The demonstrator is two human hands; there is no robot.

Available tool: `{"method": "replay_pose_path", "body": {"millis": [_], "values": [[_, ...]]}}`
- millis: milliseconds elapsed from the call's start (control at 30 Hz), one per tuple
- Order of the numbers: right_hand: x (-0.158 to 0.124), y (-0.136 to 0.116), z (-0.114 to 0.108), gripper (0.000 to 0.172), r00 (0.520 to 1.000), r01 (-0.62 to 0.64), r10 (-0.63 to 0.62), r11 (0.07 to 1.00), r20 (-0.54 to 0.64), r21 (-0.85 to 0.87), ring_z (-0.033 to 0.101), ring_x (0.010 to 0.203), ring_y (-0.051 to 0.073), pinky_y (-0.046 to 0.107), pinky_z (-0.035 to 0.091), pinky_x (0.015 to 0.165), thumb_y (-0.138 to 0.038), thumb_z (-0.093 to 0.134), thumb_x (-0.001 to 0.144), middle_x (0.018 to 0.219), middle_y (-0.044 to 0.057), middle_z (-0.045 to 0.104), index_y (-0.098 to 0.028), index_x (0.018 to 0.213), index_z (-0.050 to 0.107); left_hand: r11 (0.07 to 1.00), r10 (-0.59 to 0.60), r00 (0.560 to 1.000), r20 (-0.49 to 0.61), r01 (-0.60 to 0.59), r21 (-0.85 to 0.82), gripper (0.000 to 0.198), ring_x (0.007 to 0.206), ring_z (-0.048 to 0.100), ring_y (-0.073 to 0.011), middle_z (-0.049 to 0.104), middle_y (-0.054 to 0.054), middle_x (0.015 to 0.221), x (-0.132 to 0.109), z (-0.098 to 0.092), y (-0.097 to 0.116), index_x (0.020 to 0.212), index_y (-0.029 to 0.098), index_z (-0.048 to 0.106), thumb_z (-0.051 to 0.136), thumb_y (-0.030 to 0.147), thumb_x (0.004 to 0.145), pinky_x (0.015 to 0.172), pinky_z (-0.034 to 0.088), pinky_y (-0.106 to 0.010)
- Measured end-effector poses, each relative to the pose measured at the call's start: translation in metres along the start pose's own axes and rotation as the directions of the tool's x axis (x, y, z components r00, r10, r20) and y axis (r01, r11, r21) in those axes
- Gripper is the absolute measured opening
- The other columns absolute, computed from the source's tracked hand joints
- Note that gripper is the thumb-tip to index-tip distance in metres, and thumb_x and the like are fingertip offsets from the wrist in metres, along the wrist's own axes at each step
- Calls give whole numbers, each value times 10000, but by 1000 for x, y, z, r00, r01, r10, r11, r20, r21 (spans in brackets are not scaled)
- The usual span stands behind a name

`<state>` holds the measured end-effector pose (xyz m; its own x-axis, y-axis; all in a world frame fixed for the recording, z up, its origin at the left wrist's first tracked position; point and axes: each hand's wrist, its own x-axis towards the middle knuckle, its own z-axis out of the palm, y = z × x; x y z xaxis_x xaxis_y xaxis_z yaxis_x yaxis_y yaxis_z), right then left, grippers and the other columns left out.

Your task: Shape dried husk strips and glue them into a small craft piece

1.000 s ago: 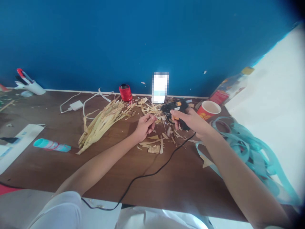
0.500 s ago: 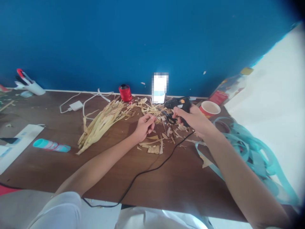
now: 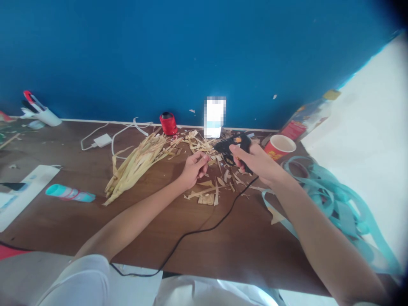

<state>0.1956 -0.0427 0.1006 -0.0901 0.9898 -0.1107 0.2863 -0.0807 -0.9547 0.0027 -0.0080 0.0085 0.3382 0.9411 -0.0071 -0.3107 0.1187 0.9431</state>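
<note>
My right hand (image 3: 255,161) is wrapped round a black glue gun (image 3: 234,143), whose nozzle points left toward my other hand. From it a black cord (image 3: 204,230) runs down across the table to the front edge. Closed in a pinch, my left hand (image 3: 195,169) is just left of the nozzle; what its fingertips hold is too small to make out. Dried husk scraps (image 3: 206,199) lie under and around both hands. Black scissors (image 3: 228,160) show partly beneath the glue gun. A bundle of dried husks (image 3: 135,170) lies left of my left hand.
Behind the scraps, a bright phone-like screen (image 3: 214,119) leans at the blue wall beside a red spool (image 3: 168,124). A red paper cup (image 3: 279,147) and tangled teal ribbon (image 3: 338,204) are at right. A white charger (image 3: 102,140), teal roll (image 3: 70,194) and power strip (image 3: 28,193) are at left.
The glue gun in my right hand has moved left and tipped slightly, its nozzle now nearer my left hand. My left hand stays almost where it was, still pinched.
</note>
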Motion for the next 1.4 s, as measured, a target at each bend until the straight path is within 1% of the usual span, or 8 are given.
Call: {"method": "replay_pose_path", "body": {"millis": [233,433,600,733,900,1033,1233,1400], "values": [[2,1,1,417,1000,20,-20,1000,9,14,407,522,98,228,388,452,-588,580,804,583,-20,457,-204,703,453,1000,5,1000,9,-5,-3,349,316,306,-27,442,72,435,0,0,-1,783,155,525,639,485,776,335,149,-161],[2,-4,0,451,989,147,-147,989,-2,-15,363,533,100,251,354,532,-575,539,844,534,-30,406,-206,628,395,1000,4,1000,11,-4,-6,348,325,311,-24,443,73,437,0,0,-1,787,155,527,648,481,771,338,173,-155],[4,0,1,496,992,122,-122,991,12,-57,366,540,108,266,340,553,-566,507,864,525,-16,407,-203,556,369,1000,8,1000,10,-8,-13,357,321,304,-25,445,71,431,1,0,-1,769,156,520,644,491,771,336,171,-157],[4,3,1,494,992,124,-121,989,42,-75,368,542,109,266,333,557,-542,496,879,522,-9,419,-196,540,398,1000,12,1000,11,-11,-22,336,322,299,-29,445,71,432,1,-1,-1,779,158,525,644,472,779,337,167,-162],[3,0,1,514,995,103,-101,990,21,-100,358,531,101,263,328,555,-534,504,877,511,-8,413,-192,514,379,999,4,1000,-1,-4,-36,347,330,299,-29,441,70,430,1,-1,0,777,155,533,651,481,767,344,175,-162],[3,1,1,504,996,83,-82,993,21,-88,355,526,100,263,317,544,-544,518,865,514,-9,417,-193,529,385,999,7,1000,-10,-8,-41,351,330,300,-29,436,70,432,1,0,0,776,154,538,657,484,760,346,176,-164],[4,4,1,492,993,114,-111,989,36,-91,352,527,107,274,316,542,-536,503,874,521,-8,417,-201,535,380,999,7,1000,-11,-8,-45,346,335,300,-30,428,71,428,1,-1,-1,775,153,543,660,478,758,348,174,-164],[3,2,3,434,995,100,-98,992,21,-83,364,532,117,282,313,546,-532,523,863,527,-17,429,-212,599,396,999,26,1000,-1,-26,-41,325,333,298,-32,420,73,427,1,-1,-1,777,156,540,648,462,775,343,169,-167]]}}
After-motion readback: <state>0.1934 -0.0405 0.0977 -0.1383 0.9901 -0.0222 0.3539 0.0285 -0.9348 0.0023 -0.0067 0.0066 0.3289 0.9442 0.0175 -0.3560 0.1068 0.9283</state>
